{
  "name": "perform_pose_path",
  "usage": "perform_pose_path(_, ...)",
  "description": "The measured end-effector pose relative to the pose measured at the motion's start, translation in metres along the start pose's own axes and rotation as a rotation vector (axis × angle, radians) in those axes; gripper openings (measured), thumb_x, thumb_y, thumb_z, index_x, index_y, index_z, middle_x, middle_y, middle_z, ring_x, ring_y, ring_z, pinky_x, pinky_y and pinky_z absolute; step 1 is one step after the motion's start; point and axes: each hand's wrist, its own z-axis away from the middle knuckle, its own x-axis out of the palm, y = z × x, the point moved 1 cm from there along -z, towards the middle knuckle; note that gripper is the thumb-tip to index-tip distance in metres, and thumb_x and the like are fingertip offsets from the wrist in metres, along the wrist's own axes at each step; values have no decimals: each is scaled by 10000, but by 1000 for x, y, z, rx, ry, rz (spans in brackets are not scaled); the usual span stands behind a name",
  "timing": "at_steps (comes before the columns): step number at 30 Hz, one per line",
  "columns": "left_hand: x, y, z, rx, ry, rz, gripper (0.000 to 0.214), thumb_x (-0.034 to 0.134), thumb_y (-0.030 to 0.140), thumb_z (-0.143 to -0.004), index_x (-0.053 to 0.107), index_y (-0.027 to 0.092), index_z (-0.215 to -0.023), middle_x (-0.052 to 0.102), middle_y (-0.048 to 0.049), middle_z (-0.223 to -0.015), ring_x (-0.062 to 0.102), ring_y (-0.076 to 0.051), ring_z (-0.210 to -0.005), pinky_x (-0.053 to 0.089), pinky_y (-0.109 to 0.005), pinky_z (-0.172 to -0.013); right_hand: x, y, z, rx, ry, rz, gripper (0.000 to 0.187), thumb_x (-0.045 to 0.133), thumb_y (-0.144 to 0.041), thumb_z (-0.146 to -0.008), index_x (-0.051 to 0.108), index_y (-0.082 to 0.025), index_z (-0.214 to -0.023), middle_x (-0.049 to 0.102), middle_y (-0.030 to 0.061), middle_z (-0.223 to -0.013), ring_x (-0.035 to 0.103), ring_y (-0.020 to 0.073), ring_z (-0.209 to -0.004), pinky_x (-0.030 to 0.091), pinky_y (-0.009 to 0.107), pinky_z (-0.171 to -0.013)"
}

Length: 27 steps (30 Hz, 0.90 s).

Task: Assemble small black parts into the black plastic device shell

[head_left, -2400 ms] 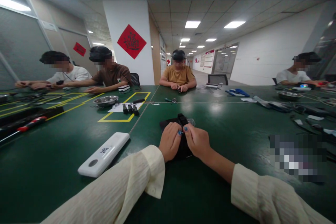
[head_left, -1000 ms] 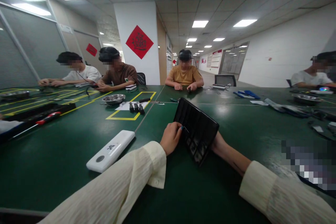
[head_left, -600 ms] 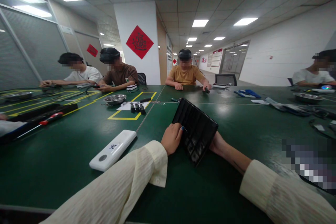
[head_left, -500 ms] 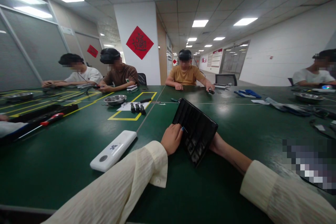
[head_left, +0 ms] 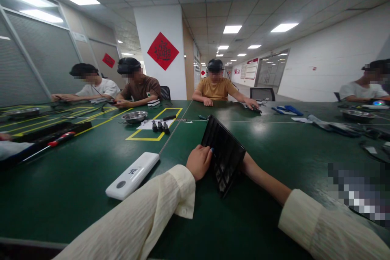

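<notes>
A black compartmented tray (head_left: 224,152) stands tilted up on its edge on the green table (head_left: 76,178) in front of me. My left hand (head_left: 198,161) curls against the tray's left edge, fingertips on its face. My right hand is behind the tray, hidden by it; only the wrist and forearm (head_left: 262,176) show. Both arms wear cream sleeves.
A white power bank (head_left: 132,175) lies to the left of my hands. Farther off are a metal bowl (head_left: 134,117), small black parts (head_left: 160,126) in a yellow-taped square, and a red-handled screwdriver (head_left: 59,139). Several other people sit around the table. Cables and tools lie at the right.
Earlier both hands rested on a small black item lying on the flat tray. The tray has since been lifted onto its edge and has turned steeper in the last half second.
</notes>
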Motion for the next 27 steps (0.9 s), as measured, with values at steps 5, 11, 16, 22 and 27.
perform_pose_path(5, 2, 1, 0, -47, 36, -20, 412, 180, 317, -944, 514, 184, -743, 608, -55, -740, 503, -185, -765, 403, -311, -733, 8, -17, 12, -24, -9, 19, 665, 487, -594, -733, 309, -185, -1227, 555, -45, -487, 536, 151, -355, 303, 189, -287)
perform_pose_path(11, 2, -3, -1, -154, -29, -37, 489, 140, 347, -944, 566, 184, -768, 590, -50, -697, 523, -177, -733, 410, -298, -693, 9, -22, 16, -18, -18, 41, 659, 465, -575, -761, 280, -172, -1249, 574, -34, -491, 558, 155, -367, 298, 173, -289)
perform_pose_path(16, -1, -5, -2, -81, -66, -23, 481, 156, 341, -939, 582, 174, -790, 566, -63, -686, 525, -182, -732, 422, -295, -701, 7, -19, 14, -10, 31, 7, 606, 502, -547, -747, 354, -186, -1210, 559, -46, -474, 542, 147, -356, 311, 186, -287)
perform_pose_path(22, -5, -4, -3, 30, -99, -140, 481, 159, 339, -934, 591, 162, -817, 556, -73, -673, 525, -194, -730, 413, -311, -720, 3, -9, 7, -15, 62, -15, 629, 547, -528, -710, 368, -173, -1197, 576, -40, -505, 528, 146, -337, 332, 206, -275)
perform_pose_path(27, -3, -5, -2, -25, -93, -136, 532, 129, 377, -935, 612, 187, -815, 559, -57, -667, 538, -178, -700, 393, -277, -654, 2, -9, 8, -16, 20, 25, 681, 524, -571, -715, 320, -174, -1229, 599, -35, -541, 535, 145, -343, 336, 202, -281)
